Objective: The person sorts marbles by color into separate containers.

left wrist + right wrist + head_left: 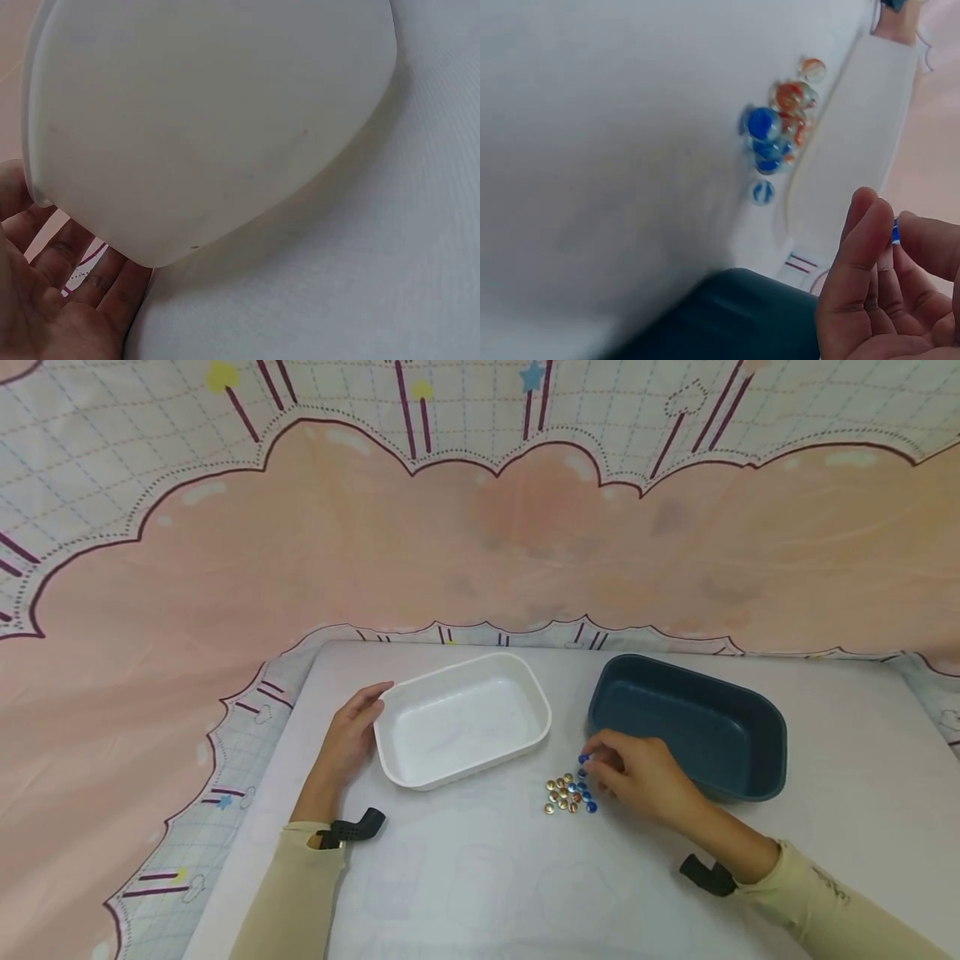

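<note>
My left hand (351,735) holds the left end of a white rectangular tray (442,779), its fingers at the rim. The left wrist view shows the tray's outer wall (217,127) close up, with the fingers against its end. Between thumb and fingertips, my right hand (648,781) pinches a blue glass marble (895,231). Just left of that hand, several loose marbles lie clustered on the white table: amber ones (562,804) on the left, blue ones (591,807) on the right. The hand overlaps the near left side of a dark blue tray (765,752) in the head view.
The white tabletop (480,877) stretches in front of both trays. Behind it hangs a peach and white patterned cloth (450,552). Dark wrist mounts (360,825) sit at the cuffs of both sleeves.
</note>
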A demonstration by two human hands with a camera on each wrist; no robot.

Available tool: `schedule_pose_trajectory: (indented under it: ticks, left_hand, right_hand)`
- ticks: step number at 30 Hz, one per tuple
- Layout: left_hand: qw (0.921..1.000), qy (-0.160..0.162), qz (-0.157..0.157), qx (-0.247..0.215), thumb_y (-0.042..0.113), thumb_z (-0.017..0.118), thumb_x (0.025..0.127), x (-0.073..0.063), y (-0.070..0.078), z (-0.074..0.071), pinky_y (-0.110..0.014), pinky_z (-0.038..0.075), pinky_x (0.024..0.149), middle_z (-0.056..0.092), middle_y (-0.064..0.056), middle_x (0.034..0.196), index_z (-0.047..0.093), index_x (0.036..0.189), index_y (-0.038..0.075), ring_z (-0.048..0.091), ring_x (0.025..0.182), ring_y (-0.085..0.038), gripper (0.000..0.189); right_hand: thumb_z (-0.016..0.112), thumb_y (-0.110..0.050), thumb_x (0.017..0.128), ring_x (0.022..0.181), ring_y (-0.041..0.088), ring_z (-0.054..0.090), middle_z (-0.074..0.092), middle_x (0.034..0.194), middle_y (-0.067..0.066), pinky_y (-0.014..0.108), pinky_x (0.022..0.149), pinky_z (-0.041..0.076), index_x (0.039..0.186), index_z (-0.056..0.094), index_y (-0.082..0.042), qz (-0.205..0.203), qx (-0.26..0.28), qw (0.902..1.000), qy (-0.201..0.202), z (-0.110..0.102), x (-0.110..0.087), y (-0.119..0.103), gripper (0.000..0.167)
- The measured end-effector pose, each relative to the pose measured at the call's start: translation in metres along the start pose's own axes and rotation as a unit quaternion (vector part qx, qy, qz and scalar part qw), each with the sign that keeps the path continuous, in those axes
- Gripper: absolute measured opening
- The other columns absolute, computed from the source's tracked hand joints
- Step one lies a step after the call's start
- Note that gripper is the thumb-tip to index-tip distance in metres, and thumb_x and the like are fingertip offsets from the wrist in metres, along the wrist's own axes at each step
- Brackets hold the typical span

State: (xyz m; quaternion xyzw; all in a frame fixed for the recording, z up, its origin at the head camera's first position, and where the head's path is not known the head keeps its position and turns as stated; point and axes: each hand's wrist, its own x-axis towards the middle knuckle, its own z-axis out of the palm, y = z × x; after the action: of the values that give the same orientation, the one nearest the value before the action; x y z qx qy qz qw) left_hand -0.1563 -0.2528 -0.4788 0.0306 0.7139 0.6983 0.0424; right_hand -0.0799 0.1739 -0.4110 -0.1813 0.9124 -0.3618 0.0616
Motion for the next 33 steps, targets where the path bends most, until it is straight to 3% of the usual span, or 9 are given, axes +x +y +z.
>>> schedule_pose_trajectory:
  ticks: [8,13,23,33]
  left_hand:
    - [1.0000,0.002,-0.001,-0.002,0.026,0.050,0.108,0.000,-0.002,0.000,-0.018,0.050,0.102,0.054,-0.006,0.148,0.050,0.147,0.005,0.057,0.128,-0.011,0.044]
    - [0.9999,0.001,0.001,-0.011,0.023,0.050,0.109,0.000,-0.001,0.000,-0.018,0.050,0.102,0.056,-0.002,0.144,0.050,0.146,0.003,0.058,0.127,-0.011,0.043]
    - [1.0000,-0.001,0.000,0.002,0.027,0.049,0.109,0.001,-0.001,-0.001,-0.017,0.049,0.103,0.052,-0.007,0.150,0.049,0.148,0.006,0.056,0.130,-0.010,0.045]
    - [1.0000,-0.007,0.001,-0.005,0.025,0.048,0.109,0.000,-0.002,-0.001,-0.018,0.049,0.103,0.054,-0.002,0.147,0.048,0.149,0.004,0.056,0.128,-0.010,0.045]
  right_hand:
    - [0.073,-0.013,0.094,0.066,0.006,0.059,0.070,0.080,-0.006,0.023,0.059,0.052,0.106,0.071,-0.014,-0.010,0.004,0.9999,0.011,-0.007,0.011,-0.007,0.012]
    - [0.074,-0.018,0.094,0.079,0.009,0.060,0.072,0.087,-0.009,0.024,0.070,0.054,0.107,0.072,-0.017,-0.016,-0.007,0.9997,0.018,-0.008,0.021,-0.013,0.012]
    - [0.076,-0.025,0.093,0.083,0.012,0.060,0.071,0.088,-0.007,0.028,0.070,0.051,0.105,0.074,-0.020,-0.004,0.003,0.9993,0.037,-0.010,0.042,-0.021,0.012]
    - [0.075,-0.027,0.094,0.091,0.016,0.064,0.072,0.092,-0.005,0.035,0.077,0.051,0.107,0.073,-0.020,0.011,0.035,0.9985,0.041,-0.012,0.061,-0.030,0.015]
